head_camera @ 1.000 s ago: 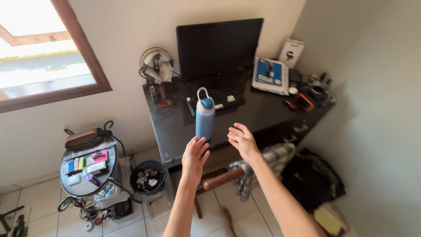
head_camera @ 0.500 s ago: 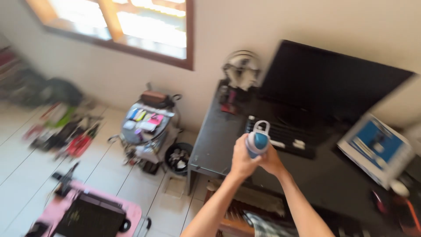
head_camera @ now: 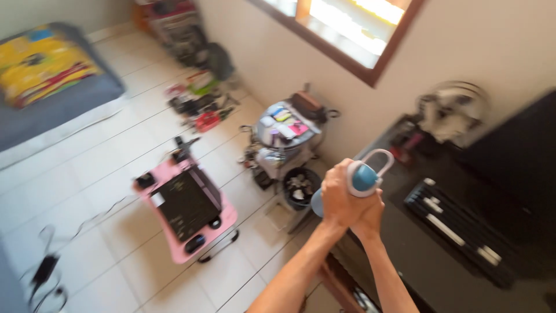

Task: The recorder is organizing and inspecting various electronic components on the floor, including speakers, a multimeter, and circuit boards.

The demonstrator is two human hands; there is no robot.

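A blue bottle [head_camera: 362, 178] with a white loop handle is held up in front of me, tilted, above the front left corner of a dark desk [head_camera: 440, 266]. My left hand [head_camera: 339, 197] wraps around the bottle's body. My right hand [head_camera: 369, 215] grips it from the other side, pressed against the left hand. Only the cap, the handle and a bit of the bottle's base show past my fingers.
A black keyboard [head_camera: 457, 223] and a dark monitor [head_camera: 521, 156] are on the desk, with a small fan [head_camera: 454, 110] at its back. On the tiled floor are a pink lap desk [head_camera: 185, 203], a dark waste basket [head_camera: 300, 185], a cluttered round stand [head_camera: 284, 130] and a mattress [head_camera: 52, 93].
Both hands reached the bottle standing on the desk, closed on it and lifted it. My view swung left and now takes in the floor and the mattress.
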